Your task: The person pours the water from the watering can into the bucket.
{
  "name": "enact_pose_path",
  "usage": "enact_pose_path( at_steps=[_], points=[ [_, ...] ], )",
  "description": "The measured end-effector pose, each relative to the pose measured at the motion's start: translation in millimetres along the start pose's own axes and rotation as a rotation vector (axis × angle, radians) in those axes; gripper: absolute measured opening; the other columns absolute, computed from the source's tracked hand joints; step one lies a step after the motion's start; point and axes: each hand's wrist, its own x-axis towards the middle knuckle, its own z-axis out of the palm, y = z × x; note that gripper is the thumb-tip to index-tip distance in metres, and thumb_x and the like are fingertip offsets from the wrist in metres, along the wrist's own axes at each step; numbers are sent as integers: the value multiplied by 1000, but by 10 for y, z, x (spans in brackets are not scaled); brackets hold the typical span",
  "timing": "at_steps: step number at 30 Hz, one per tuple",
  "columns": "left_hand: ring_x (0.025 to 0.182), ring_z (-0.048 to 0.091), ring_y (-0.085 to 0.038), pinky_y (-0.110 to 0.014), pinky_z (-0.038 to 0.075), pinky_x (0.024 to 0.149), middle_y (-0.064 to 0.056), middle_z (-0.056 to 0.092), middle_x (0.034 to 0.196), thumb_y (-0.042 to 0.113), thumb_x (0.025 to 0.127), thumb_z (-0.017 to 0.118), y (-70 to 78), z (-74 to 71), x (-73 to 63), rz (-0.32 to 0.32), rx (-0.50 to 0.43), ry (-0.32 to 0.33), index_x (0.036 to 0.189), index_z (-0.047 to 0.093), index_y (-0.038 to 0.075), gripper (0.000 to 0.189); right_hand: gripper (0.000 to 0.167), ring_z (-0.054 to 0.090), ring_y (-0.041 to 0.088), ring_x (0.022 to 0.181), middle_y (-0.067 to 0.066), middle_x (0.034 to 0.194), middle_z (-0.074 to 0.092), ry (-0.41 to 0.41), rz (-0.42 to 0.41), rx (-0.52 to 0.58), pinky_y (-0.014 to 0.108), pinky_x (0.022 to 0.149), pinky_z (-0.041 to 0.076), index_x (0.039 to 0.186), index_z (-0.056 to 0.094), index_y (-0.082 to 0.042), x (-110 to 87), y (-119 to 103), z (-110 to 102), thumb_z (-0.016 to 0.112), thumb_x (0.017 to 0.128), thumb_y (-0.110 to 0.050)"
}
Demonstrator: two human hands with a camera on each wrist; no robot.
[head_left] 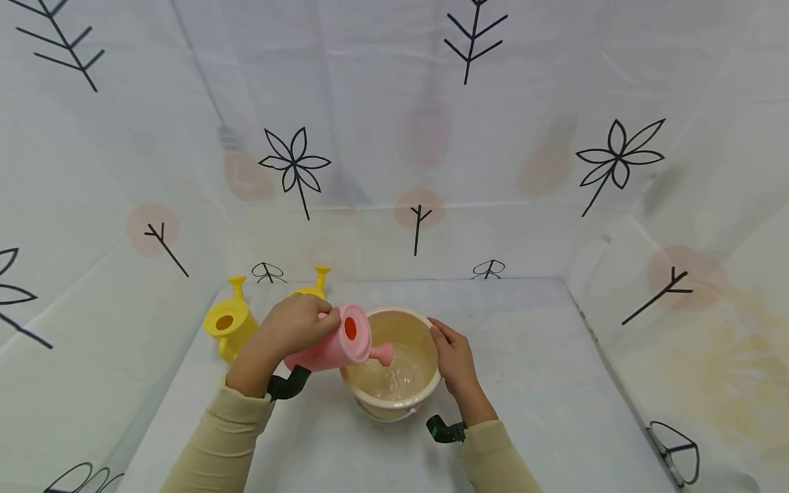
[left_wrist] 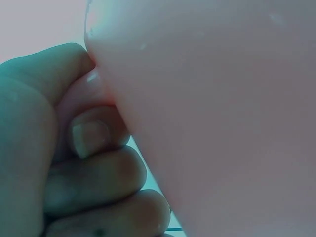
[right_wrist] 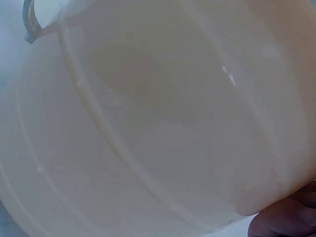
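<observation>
My left hand [head_left: 298, 325] grips the handle of a pink watering can [head_left: 333, 346], its fingers curled round it in the left wrist view. The can is tilted to the right, with its spout head over the mouth of a cream bucket [head_left: 394, 404]. Rippled water [head_left: 401, 376] shows inside the bucket. On the bucket's right side, my right hand [head_left: 455, 356] holds the rim, thumb toward me. The right wrist view is mostly filled by the bucket's outer wall [right_wrist: 163, 123], with a bit of that hand at the lower right corner.
Two yellow watering cans stand at the back left: one watering can [head_left: 237, 325] left of my left forearm, the other watering can [head_left: 313, 291] partly hidden behind my left hand. The white table [head_left: 530, 383] meets patterned cloth walls at the back and sides.
</observation>
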Motion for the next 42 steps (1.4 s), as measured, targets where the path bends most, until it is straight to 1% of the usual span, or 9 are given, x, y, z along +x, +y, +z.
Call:
enact_pose_path(
  at_steps=[2, 9, 13, 15, 20, 26, 31, 37, 42],
  points=[
    [66, 47, -16, -29, 35, 58, 2, 41, 55, 28, 88, 47, 7, -8, 0, -1, -3, -2, 64, 63, 18, 31, 39, 57, 28, 125, 9, 138, 56, 4, -3, -5, 41, 93, 52, 134, 58, -19, 2, -2, 1, 48, 100, -36],
    [65, 46, -15, -29, 34, 58, 3, 38, 55, 28, 88, 47, 20, -22, -5, 1, 0, -4, 60, 59, 16, 33, 38, 59, 27, 122, 10, 137, 58, 5, -3, -1, 40, 91, 53, 133, 59, -19, 0, -12, 2, 49, 100, -35],
    [66, 47, -16, -29, 35, 59, 2, 41, 56, 28, 87, 47, 22, -22, 1, -9, -2, -9, 63, 62, 17, 31, 39, 58, 27, 123, 9, 137, 57, 6, 2, -4, 40, 91, 53, 134, 59, -19, 5, -8, 1, 48, 100, -36],
    [66, 48, -16, -29, 35, 59, 3, 41, 56, 28, 87, 47, 24, -21, 2, -9, -1, -7, 64, 63, 17, 31, 40, 59, 29, 122, 11, 137, 57, 4, -6, -2, 40, 91, 53, 134, 58, -19, 9, 0, 1, 49, 100, -37],
    [64, 46, -15, -29, 34, 58, 3, 36, 55, 28, 87, 47, 22, -18, -1, 4, 6, 3, 59, 60, 17, 32, 41, 60, 31, 120, 13, 137, 57, 1, -20, 8, 41, 89, 54, 135, 57, -18, 16, 17, 3, 49, 100, -37],
    [65, 46, -16, -29, 34, 59, 4, 37, 54, 28, 87, 47, 25, -24, -5, 7, 5, 0, 62, 63, 18, 31, 41, 61, 30, 119, 12, 136, 58, 5, -12, 3, 40, 89, 54, 134, 58, -18, 19, 29, 7, 49, 100, -38],
    [65, 47, -16, -29, 35, 59, 4, 39, 54, 29, 87, 47, 30, -30, -1, 8, 5, -6, 62, 63, 19, 31, 41, 60, 30, 119, 12, 137, 57, 7, -4, 2, 40, 89, 54, 134, 58, -19, 9, 25, 3, 49, 99, -38],
    [66, 48, -15, -29, 36, 59, 4, 43, 55, 31, 87, 48, 41, -41, 10, -4, 0, -19, 66, 66, 19, 30, 41, 59, 30, 120, 11, 138, 56, 4, -4, -3, 39, 89, 54, 135, 57, -19, 1, 18, 3, 49, 100, -38],
    [66, 48, -15, -29, 36, 59, 4, 40, 54, 31, 88, 48, 42, -33, 4, -17, -1, -30, 63, 63, 18, 31, 40, 59, 28, 122, 9, 139, 56, 4, 4, -8, 39, 90, 54, 135, 57, -20, -8, 16, -2, 48, 100, -38]
  ],
)
